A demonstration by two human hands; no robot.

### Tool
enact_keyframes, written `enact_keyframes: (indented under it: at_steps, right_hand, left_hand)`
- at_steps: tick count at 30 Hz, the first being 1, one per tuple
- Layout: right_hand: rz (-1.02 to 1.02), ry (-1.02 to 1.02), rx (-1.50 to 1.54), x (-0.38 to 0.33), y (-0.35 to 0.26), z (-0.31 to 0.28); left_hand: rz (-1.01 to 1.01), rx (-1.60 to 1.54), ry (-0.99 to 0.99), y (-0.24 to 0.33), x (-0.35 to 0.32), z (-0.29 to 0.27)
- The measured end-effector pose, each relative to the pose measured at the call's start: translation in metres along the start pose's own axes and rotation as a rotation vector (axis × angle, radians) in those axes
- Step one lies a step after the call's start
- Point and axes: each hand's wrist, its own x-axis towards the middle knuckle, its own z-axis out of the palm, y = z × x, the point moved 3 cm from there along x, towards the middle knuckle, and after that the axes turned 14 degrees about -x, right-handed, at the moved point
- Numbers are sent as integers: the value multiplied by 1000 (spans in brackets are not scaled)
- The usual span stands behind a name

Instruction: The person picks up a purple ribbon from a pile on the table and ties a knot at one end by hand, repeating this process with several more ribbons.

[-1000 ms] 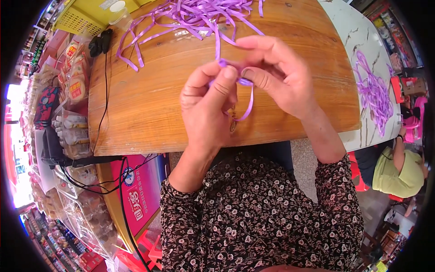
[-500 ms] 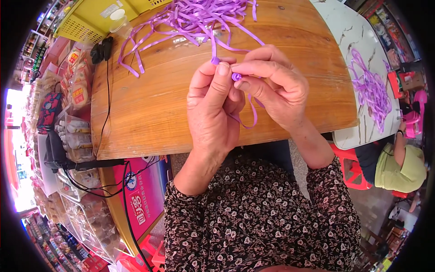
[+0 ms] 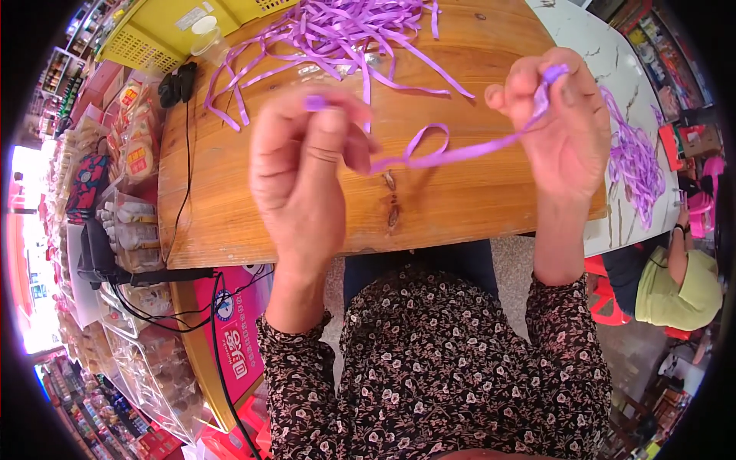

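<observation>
A narrow purple ribbon (image 3: 471, 152) stretches between my two hands above the wooden table, with a small loop in its middle. My left hand (image 3: 303, 172), slightly blurred, is closed on one end, and a bit of purple shows above its thumb. On the right side, my right hand (image 3: 569, 134) pinches the other end between thumb and fingers, where the ribbon twists up past the fingertips. A tangled heap of purple ribbons (image 3: 337, 31) lies at the far side of the table, several strands trailing toward me.
The wooden table (image 3: 230, 207) carries a yellow plastic crate (image 3: 146, 42), a clear plastic cup (image 3: 207, 38) and a black cable at its left. More purple ribbon (image 3: 636, 169) lies on a white marbled table (image 3: 590, 38) at right. Packaged goods stand left; a person in green (image 3: 678, 287) is at far right.
My hands were close together at a small purple knot or roll; they have moved apart, left hand leftward, right hand rightward and farther away, drawing the ribbon out between them.
</observation>
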Motion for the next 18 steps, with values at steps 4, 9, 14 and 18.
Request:
enact_keyframes:
  at_steps: [4,9,14,18]
  right_hand:
    - [-53,77,-593,-6,11,23]
    - [-120,-22,-743,-10,20,25]
    - [-92,43,-658,-11,23,37]
    - [-227,-82,-880,-9,22,31]
  left_hand:
    - [-202,80,-9,-7,-12,13]
    - [-223,39,-51,-14,-15,14]
    - [-158,181,-116,-20,-16,12]
    - [-134,170,-102,-22,-16,16]
